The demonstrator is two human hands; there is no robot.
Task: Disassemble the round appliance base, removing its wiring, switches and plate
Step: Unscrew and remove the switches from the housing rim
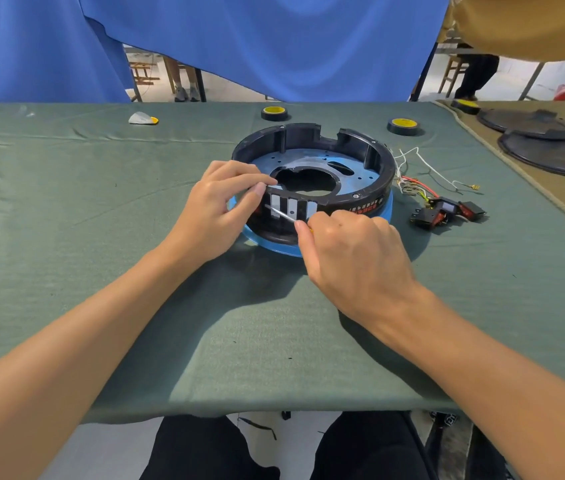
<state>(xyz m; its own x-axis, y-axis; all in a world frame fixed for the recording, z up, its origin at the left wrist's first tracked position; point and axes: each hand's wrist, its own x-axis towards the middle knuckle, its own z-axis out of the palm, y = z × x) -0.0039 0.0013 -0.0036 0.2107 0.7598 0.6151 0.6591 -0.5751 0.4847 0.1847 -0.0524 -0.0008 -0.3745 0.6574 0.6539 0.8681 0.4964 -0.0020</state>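
The round black appliance base (374,161) sits tilted on a blue ring, with a blue plate (350,181) inside it. My left hand (215,206) grips the near rim of the base beside its empty switch slots. My right hand (353,251) holds a screwdriver (283,215) whose thin metal shaft points into a slot at the front wall. Loose wiring (412,168) and red and black switches (447,211) lie on the cloth to the right of the base.
Two yellow-cored tape rolls (274,113) (403,126) lie behind the base. A small white and yellow item (142,118) rests far left. Black round covers (544,136) stack at the far right on a tan mat. Green cloth (66,237) covers the table.
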